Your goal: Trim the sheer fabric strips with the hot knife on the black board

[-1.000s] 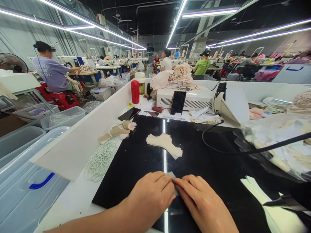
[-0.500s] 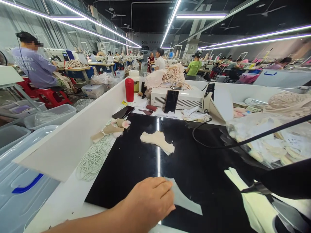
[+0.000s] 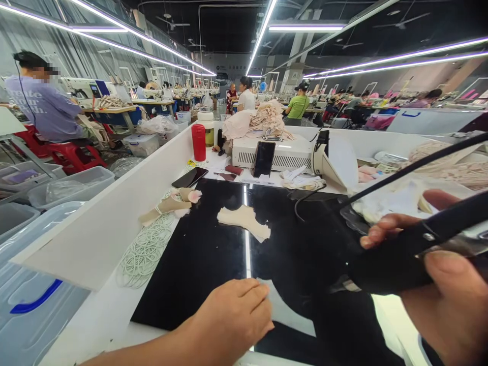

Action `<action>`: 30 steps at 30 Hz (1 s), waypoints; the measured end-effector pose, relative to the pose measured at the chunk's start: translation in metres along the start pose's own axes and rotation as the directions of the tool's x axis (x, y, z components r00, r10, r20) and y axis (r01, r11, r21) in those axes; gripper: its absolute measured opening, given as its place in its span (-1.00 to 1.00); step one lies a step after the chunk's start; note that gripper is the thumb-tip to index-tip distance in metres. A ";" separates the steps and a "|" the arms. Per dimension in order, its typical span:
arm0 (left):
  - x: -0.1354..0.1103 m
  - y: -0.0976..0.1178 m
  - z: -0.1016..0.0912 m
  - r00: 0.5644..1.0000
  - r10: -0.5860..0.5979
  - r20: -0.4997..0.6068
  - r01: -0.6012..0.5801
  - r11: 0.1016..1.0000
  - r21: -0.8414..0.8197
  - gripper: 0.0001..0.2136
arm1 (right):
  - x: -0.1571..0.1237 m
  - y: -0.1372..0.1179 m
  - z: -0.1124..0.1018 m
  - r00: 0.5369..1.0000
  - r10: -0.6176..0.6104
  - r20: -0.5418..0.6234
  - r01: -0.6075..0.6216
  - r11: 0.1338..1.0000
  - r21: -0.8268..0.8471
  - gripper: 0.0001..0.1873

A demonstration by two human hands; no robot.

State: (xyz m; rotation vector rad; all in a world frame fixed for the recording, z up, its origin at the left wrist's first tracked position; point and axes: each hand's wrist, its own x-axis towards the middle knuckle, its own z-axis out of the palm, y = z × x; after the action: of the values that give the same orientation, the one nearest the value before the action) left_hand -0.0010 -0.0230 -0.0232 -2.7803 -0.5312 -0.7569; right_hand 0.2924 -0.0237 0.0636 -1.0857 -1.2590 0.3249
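Note:
My left hand [image 3: 238, 317] is closed, fingers together, on the end of a pale grey, curved cut piece [image 3: 292, 311] lying on the glossy black board [image 3: 198, 264]. The hand hides that end of the piece. At the right, my right hand [image 3: 442, 284] grips a black corded handheld tool [image 3: 404, 254], its blurred metal end pointing left, apart from the grey piece. A stack of cream fabric pieces [image 3: 244, 222] lies farther up the board. Under the tool, pale yellowish pieces [image 3: 396, 325] show in part.
Pale elastic loops [image 3: 147, 254] and a rolled beige bundle [image 3: 168, 208] lie left of the board. Behind it are phones [image 3: 264, 158], a red bottle [image 3: 199, 142] and a white vented box [image 3: 290, 155]. The tool's cord [image 3: 412, 168] crosses at right. White walls [image 3: 114, 213] edge the table.
My right hand has come into view holding the black tool, which has moved left and up from the pale pieces. The left hand stays on the grey piece. The view has shifted slightly.

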 end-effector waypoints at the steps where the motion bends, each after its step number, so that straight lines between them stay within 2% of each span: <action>1: -0.001 -0.001 0.001 1.000 -0.002 -0.001 0.002 1.000 0.001 -0.76 | -0.005 -0.012 0.016 0.995 0.081 -0.054 -0.072 0.986 0.150 -0.33; 3: -0.003 -0.003 0.002 1.000 -0.003 -0.021 0.004 1.000 0.005 -0.74 | -0.015 -0.028 0.048 0.979 0.145 -0.142 -0.101 0.955 0.277 -0.33; 5: -0.005 -0.006 0.004 0.999 -0.003 -0.043 0.004 1.000 0.011 -0.75 | -0.023 -0.035 0.074 0.983 0.116 -0.142 -0.071 0.954 0.292 -0.35; 9: -0.004 -0.009 0.005 0.998 0.017 -0.068 -0.014 0.999 0.037 -0.75 | -0.030 -0.030 0.100 0.992 0.093 -0.085 -0.060 0.941 0.333 -0.42; 21: 0.008 0.000 -0.006 0.999 0.017 -0.050 -0.015 0.999 0.045 -0.77 | -0.033 -0.025 0.104 0.996 0.063 -0.068 -0.030 0.913 0.407 -0.49; 25: 0.005 0.000 -0.005 1.000 0.004 -0.021 -0.003 0.999 0.036 -0.78 | -0.033 -0.025 0.104 0.996 0.058 -0.063 -0.028 0.914 0.406 -0.51; 30: 0.004 0.000 -0.001 0.998 -0.018 -0.063 0.019 1.000 0.012 -0.77 | -0.034 -0.026 0.106 0.995 0.058 -0.076 -0.023 0.913 0.407 -0.56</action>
State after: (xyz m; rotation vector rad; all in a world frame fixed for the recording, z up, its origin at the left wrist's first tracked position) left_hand 0.0017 -0.0226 -0.0203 -2.7330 -0.5484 -0.8395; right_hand 0.1788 -0.0110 0.0556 -0.7592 -1.0329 0.5401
